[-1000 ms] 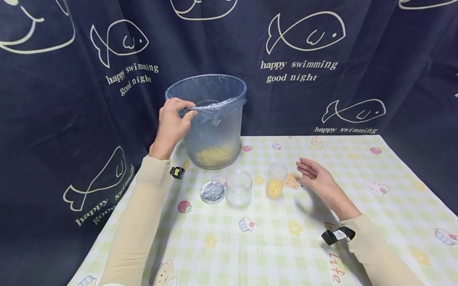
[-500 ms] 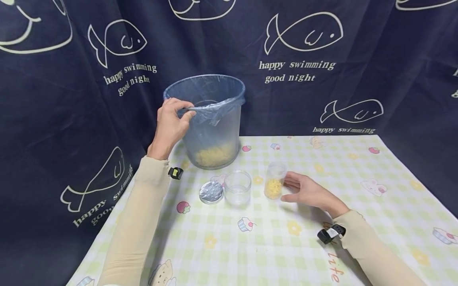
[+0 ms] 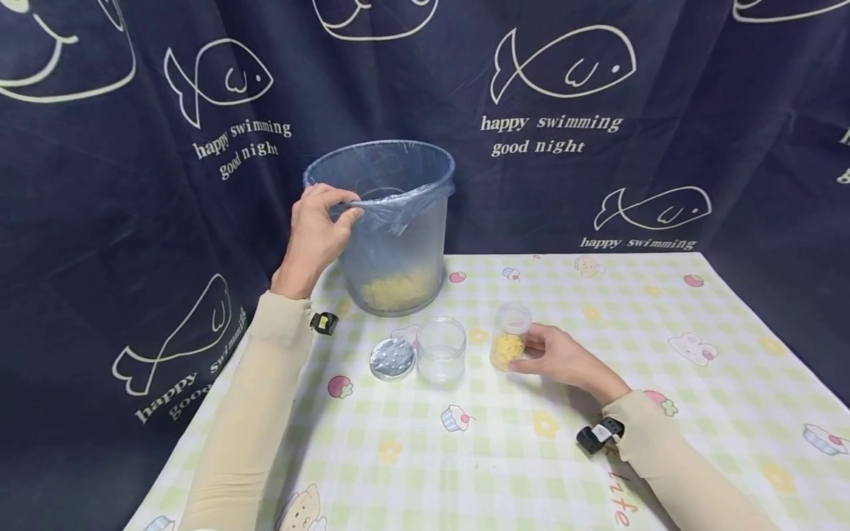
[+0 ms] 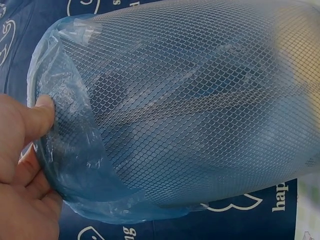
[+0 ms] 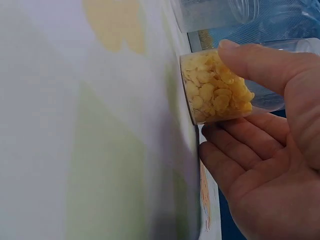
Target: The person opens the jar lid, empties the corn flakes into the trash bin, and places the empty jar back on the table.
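Observation:
At the rim of a mesh-walled trash bin (image 3: 412, 236), my left hand (image 3: 319, 232) pinches the edge with the blue bin liner (image 4: 75, 125) folded over it. The thumb lies on the outside, over the liner. Yellow material (image 3: 400, 289) shows through the lower wall. On the right, my right hand (image 3: 558, 355) holds a tall clear plastic jar (image 3: 513, 317), thumb on the near side and fingers behind. Yellow flakes (image 5: 217, 87) fill its lower part. The jar stands upright on the table. The far fingertips are partly hidden by it.
Left of the held jar stands a clear, wider jar (image 3: 441, 352). Beside that lies a silver foil-topped lid (image 3: 392, 359). A checked cloth covers the table (image 3: 505, 464), and a dark blue printed curtain (image 3: 531, 199) hangs behind and at the sides.
My right hand has moved left from beside the flake-filled jar and taken hold of it. The left hand stays on the bin's rim, and the jars and lid have not moved.

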Demonstrator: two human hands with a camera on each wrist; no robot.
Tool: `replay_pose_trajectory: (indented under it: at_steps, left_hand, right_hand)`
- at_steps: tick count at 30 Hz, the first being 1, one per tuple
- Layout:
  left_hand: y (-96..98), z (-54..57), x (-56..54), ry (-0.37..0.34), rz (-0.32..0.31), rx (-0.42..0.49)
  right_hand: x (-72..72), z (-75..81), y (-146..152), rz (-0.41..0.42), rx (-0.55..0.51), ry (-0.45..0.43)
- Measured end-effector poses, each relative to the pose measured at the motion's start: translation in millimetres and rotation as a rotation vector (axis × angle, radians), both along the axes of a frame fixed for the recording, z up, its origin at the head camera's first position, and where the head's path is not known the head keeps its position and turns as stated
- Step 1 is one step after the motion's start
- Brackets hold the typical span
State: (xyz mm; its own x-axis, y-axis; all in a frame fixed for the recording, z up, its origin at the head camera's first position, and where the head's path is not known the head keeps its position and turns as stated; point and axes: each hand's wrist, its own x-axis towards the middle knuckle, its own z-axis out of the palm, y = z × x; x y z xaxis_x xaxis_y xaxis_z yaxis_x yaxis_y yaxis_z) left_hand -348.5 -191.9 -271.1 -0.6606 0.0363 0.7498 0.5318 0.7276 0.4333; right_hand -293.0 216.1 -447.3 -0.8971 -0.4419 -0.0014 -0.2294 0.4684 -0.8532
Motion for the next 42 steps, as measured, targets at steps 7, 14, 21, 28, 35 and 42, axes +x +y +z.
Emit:
replay_pose_trajectory:
  at_steps: [7, 14, 21, 28, 35, 42]
  left_hand:
    - [-6.2, -0.4, 0.0, 0.026, -0.02, -0.015]
    - [-13.3, 0.4, 5.4, 0.022, -0.027, -0.038]
    - [-17.2, 0.6, 20.0, 0.061, -0.051, -0.012]
    - [-11.7, 6.5, 41.6, 0.158, -0.09, 0.039]
    - [2.1, 11.5, 65.4, 0.214, -0.19, 0.072]
    - [20.8, 12.2, 78.3, 0.202, -0.243, 0.058]
  right_hand:
    - [-1.9, 2.4, -4.7, -0.03, 0.068, 0.031]
    - [-3.5, 3.0, -7.5, -0.036, 0.087, 0.048]
    - [-4.9, 4.0, -8.8, -0.046, 0.101, 0.06]
    - [-3.4, 5.1, -6.0, -0.066, 0.103, 0.1]
    - [-0.3, 28.1, -7.2, -0.051, 0.055, 0.127]
    - [2.1, 61.2, -10.0, -0.069, -0.011, 0.126]
